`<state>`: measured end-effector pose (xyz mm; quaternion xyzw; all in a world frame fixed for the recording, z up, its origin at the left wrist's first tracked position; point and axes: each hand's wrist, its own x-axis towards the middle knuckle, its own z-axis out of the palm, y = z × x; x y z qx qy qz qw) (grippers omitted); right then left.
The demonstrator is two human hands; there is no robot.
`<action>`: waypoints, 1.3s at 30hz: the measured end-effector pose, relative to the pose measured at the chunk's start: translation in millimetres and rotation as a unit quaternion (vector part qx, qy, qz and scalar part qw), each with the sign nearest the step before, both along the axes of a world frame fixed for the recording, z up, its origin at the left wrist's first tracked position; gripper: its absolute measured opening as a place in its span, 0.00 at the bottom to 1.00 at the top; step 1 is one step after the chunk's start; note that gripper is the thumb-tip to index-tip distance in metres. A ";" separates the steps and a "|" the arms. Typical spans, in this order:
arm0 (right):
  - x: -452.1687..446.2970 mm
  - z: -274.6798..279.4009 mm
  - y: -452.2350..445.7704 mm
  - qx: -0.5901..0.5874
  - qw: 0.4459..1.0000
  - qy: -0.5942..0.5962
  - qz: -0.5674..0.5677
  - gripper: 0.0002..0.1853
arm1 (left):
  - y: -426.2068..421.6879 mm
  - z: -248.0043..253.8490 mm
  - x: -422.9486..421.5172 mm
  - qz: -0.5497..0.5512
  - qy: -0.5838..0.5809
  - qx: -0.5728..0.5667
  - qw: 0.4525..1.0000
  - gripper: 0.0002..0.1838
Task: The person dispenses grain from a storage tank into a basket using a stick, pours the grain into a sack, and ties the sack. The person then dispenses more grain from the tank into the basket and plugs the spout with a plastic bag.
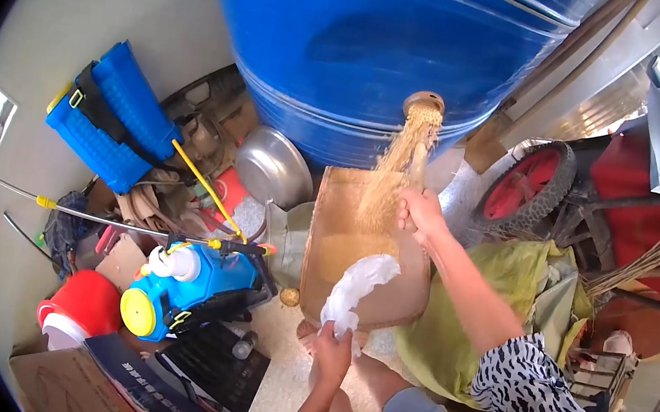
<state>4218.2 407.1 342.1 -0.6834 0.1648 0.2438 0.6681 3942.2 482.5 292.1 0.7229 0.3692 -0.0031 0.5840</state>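
Grain (pixel 416 138) pours from a round opening low in the big blue barrel (pixel 350 44) and falls into a wide scoop-like tray (pixel 407 285) beneath it. My right hand (pixel 420 213) is closed on a thin stick (pixel 418 167) that stands upright beside the falling grain, its upper end near the opening. Lower down, my left hand (pixel 332 353) grips a crumpled white plastic bag (pixel 361 288), which hangs over the tray's near part.
Left are blue sprayers (pixel 201 281), a metal bowl (pixel 273 168), a red bucket (pixel 83 303) and cardboard boxes (pixel 61 379). A small round plug-like piece (pixel 289 296) lies beside the tray. Right are a green sack (pixel 463 329) and a red wheel (pixel 526 187).
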 end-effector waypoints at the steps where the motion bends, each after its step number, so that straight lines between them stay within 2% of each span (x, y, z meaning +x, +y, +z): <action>1: 2.1 -3.7 3.4 -0.001 1.000 -0.017 -0.019 0.09 | 0.7 -2.8 -1.0 0.003 0.004 0.001 1.000 0.09; 2: 7.8 -7.6 7.7 -0.001 1.000 -0.012 -0.016 0.09 | 1.3 -6.0 -3.8 0.008 0.003 -0.014 1.000 0.09; 4: 31.6 -16.2 18.9 -0.055 0.989 -0.139 -0.015 0.10 | 0.0 -10.7 -11.3 0.017 0.013 -0.029 0.999 0.09; 6: 79.7 -50.5 15.5 -0.182 0.955 -0.229 -0.045 0.13 | 0.2 -14.5 -17.0 0.031 -0.008 -0.038 0.999 0.09; 7: 115.4 -79.8 6.5 -0.367 0.886 -0.282 -0.040 0.12 | 0.1 -15.6 -19.5 0.031 0.005 -0.040 0.999 0.09; 8: 146.5 -88.7 0.7 -0.436 0.851 -0.288 -0.058 0.15 | -1.3 -18.8 -30.6 0.038 0.004 -0.049 0.998 0.10; 9: 180.5 -127.2 -33.0 -0.618 0.636 -0.423 0.186 0.22 | -0.8 -23.3 -33.8 0.046 -0.013 -0.054 0.997 0.10; 10: 149.3 -69.2 0.2 -0.451 0.862 -0.225 -0.045 0.19 | 1.0 -30.8 -41.6 0.036 0.031 -0.084 0.995 0.12; 11: 132.9 -48.6 8.3 -0.455 0.862 -0.219 -0.041 0.19 | 2.8 -36.6 -47.3 0.037 0.039 -0.088 0.995 0.12; 13: 111.3 -30.4 15.8 -0.443 0.887 -0.128 -0.036 0.21 | 7.5 -43.4 -56.2 0.035 0.016 -0.067 0.997 0.11; 14: 114.1 -51.1 7.2 -0.441 0.887 -0.133 -0.024 0.15 | 8.8 -44.7 -60.4 0.033 0.017 -0.072 0.997 0.11; 15: 109.4 -69.2 -6.3 -0.445 0.885 -0.135 -0.029 0.15 | 11.7 -44.8 -62.4 0.036 0.008 -0.068 0.997 0.10; 17: 99.2 -92.7 -23.0 -0.403 0.855 -0.293 0.141 0.08 | 19.9 -39.5 -58.8 0.041 -0.015 -0.064 0.997 0.09; 19: 73.2 -98.9 -18.8 -0.362 0.874 -0.309 0.102 0.10 | 26.8 -30.5 -60.0 0.009 0.016 -0.040 0.999 0.09; 21: 63.0 -75.0 -10.0 -0.369 0.905 -0.138 0.160 0.11 | 30.2 -34.6 -64.6 0.007 0.009 -0.067 0.998 0.09; 23: 38.7 -32.9 10.7 -0.267 0.962 -0.015 0.064 0.09 | 32.8 -34.6 -62.0 0.002 0.008 -0.095 0.995 0.10; 24: 28.6 -19.2 13.8 -0.269 0.961 -0.020 0.058 0.09 | 33.6 -30.1 -59.6 -0.001 0.009 -0.101 0.995 0.09; 26: 13.7 -4.8 17.3 -0.146 0.988 -0.026 0.035 0.12 | 35.6 -29.0 -55.8 -0.007 0.007 -0.105 0.994 0.09; 27: 9.4 -4.1 16.9 -0.146 0.988 -0.028 0.032 0.12 | 35.6 -30.9 -55.5 -0.016 -0.011 -0.087 0.996 0.09; 29: 1.1 -6.2 14.2 0.007 1.000 0.015 0.011 0.12 | 37.5 -29.7 -52.2 -0.027 -0.026 -0.072 0.997 0.08; 33: -2.7 -18.0 24.5 -0.009 0.999 -0.032 -0.037 0.12 | 44.0 -35.6 -48.2 -0.051 0.016 -0.066 0.996 0.09; 35: 4.9 -34.0 33.8 -0.126 0.989 -0.068 -0.039 0.13 | 45.0 -40.7 -47.0 -0.045 0.022 -0.079 0.996 0.09; 38: 24.1 -49.2 51.8 -0.103 0.983 -0.126 -0.085 0.14 | 48.5 -43.6 -44.7 -0.032 -0.009 -0.079 0.996 0.09; 39: 35.6 -48.3 53.9 -0.125 0.978 -0.153 -0.066 0.10 | 48.2 -41.9 -43.5 -0.027 -0.004 -0.086 0.996 0.09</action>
